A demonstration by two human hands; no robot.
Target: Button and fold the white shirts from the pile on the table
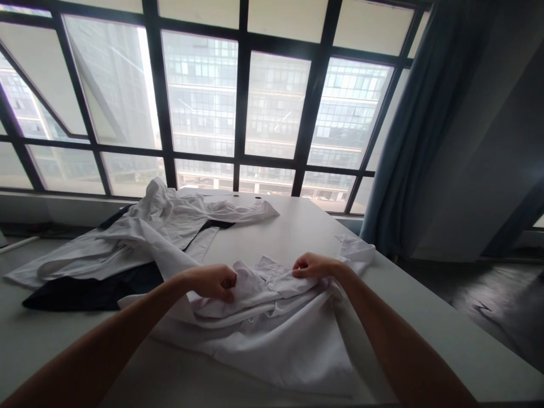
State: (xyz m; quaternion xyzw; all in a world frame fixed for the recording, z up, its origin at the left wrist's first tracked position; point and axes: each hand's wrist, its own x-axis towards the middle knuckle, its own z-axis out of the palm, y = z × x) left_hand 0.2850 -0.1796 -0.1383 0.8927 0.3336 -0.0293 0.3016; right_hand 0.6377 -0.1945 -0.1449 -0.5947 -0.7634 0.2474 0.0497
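Note:
A white button-up shirt lies rumpled on the table in front of me, its collar end pointing away and its buttons showing along the middle. My left hand is closed on the fabric left of the collar. On the other side, my right hand pinches the cloth right of the collar, thumb against fingers. The shirt's upper part is folded over between the two hands, while its lower part spreads toward me. One sleeve reaches out past my right hand near the table's edge.
A heap of white garments with dark navy cloth underneath lies to the left. The white table runs back toward a wide framed window. A blue-grey curtain hangs at the right, beyond the table's edge.

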